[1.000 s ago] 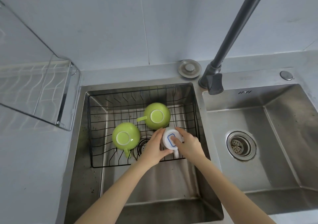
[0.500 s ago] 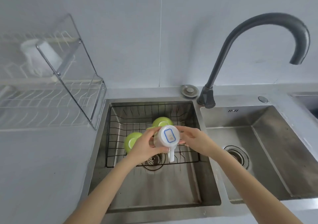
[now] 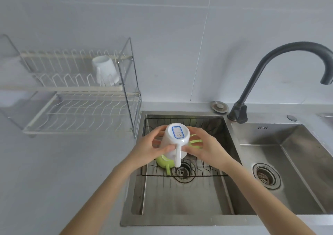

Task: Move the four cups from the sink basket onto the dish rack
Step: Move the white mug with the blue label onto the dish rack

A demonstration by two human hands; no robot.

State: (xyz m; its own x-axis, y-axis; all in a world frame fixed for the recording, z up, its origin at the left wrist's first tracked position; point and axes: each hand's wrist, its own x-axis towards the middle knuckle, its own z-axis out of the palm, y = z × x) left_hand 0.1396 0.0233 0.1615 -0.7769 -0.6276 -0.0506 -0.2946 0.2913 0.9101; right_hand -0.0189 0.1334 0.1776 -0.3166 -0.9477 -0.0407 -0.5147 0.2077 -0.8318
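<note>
I hold a white mug (image 3: 175,141) upside down above the left sink, its base with a blue-bordered label facing me and its handle pointing toward me. My left hand (image 3: 149,149) grips its left side and my right hand (image 3: 205,147) its right side. Below, in the black wire sink basket (image 3: 203,172), one green cup (image 3: 163,161) shows under the mug, and a second green cup (image 3: 195,141) peeks out between the mug and my right fingers. Another white mug (image 3: 105,71) stands upside down on the upper tier of the dish rack (image 3: 81,106) at the left.
A dark gooseneck faucet (image 3: 270,68) arches over the divider toward the right sink (image 3: 288,162). A round metal cap (image 3: 219,106) lies on the sink's back ledge. The grey counter (image 3: 63,171) runs left of the sink, under the rack.
Both hands have lifted the white mug out of the basket and raised it above the sink. My view has tilted up, so the dish rack and its white mug now show.
</note>
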